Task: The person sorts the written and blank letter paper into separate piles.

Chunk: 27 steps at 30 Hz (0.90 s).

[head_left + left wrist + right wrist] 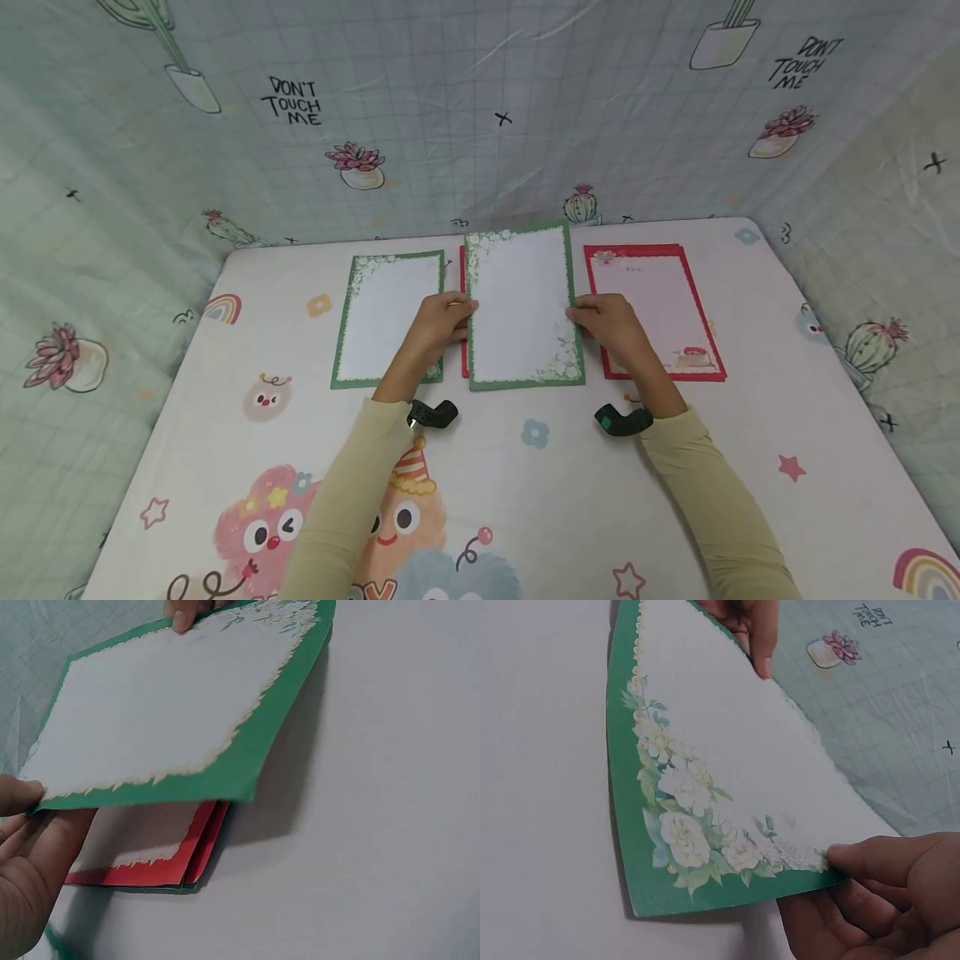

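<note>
Both hands hold a green-bordered sheet of paper (521, 308) with white flowers in two corners, lifted over the middle of the table. My left hand (444, 321) pinches its left edge, thumb on top and fingers beneath. On the opposite edge my right hand (609, 325) pinches it the same way, as the right wrist view shows. Under the lifted sheet lies a stack of red-bordered paper (142, 855), mostly hidden in the head view. Another green-bordered sheet (390, 321) lies on the left, partly behind the left hand. Red-bordered sheets (648, 292) lie on the right, partly covered by the right forearm.
The table (540, 500) has a white cover printed with cartoon figures, stars and rainbows. A grid-patterned cloth (450, 108) with plant drawings hangs along the back and sides. A black wrist device (435, 414) sits at the left wrist, another (622, 420) at the right.
</note>
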### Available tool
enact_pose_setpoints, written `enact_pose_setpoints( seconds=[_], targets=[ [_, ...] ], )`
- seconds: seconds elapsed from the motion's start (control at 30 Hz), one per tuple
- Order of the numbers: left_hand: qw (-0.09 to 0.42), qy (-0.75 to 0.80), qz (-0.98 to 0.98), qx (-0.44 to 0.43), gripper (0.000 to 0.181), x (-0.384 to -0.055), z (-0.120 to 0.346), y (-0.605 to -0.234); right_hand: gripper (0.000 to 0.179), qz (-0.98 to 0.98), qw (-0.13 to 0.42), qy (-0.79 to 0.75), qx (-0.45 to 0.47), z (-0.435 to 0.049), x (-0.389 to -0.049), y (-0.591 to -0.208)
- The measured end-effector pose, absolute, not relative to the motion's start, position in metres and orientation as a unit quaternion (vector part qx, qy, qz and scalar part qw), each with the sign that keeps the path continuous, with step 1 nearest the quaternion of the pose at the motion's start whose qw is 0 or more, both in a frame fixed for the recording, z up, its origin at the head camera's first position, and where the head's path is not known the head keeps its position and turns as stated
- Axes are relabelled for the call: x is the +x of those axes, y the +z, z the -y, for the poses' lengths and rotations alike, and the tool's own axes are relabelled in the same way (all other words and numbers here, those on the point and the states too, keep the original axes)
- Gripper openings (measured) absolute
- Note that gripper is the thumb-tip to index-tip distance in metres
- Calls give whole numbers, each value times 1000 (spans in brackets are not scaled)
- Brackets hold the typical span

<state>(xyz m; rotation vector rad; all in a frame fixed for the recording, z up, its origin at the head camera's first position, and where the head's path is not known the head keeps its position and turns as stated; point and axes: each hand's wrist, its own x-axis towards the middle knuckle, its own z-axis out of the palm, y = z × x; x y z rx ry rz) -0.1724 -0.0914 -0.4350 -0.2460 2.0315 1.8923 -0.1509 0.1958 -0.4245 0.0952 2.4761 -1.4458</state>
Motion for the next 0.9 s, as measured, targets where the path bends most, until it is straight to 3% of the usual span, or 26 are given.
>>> enact_pose_setpoints(
  seconds=[0.37,0.57,0.9],
  targets=[
    [168,672,-717,-74,17,-171,94,-438,37,-859,124,-496,30,-191,-152,-427],
    [161,676,-717,-58,33,-172,98,-438,38,-854,129,-503,36,-188,-154,-426],
    [145,672,-724,-60,36,-173,98,-432,41,-855,137,-497,54,-186,-158,-420]
  ],
)
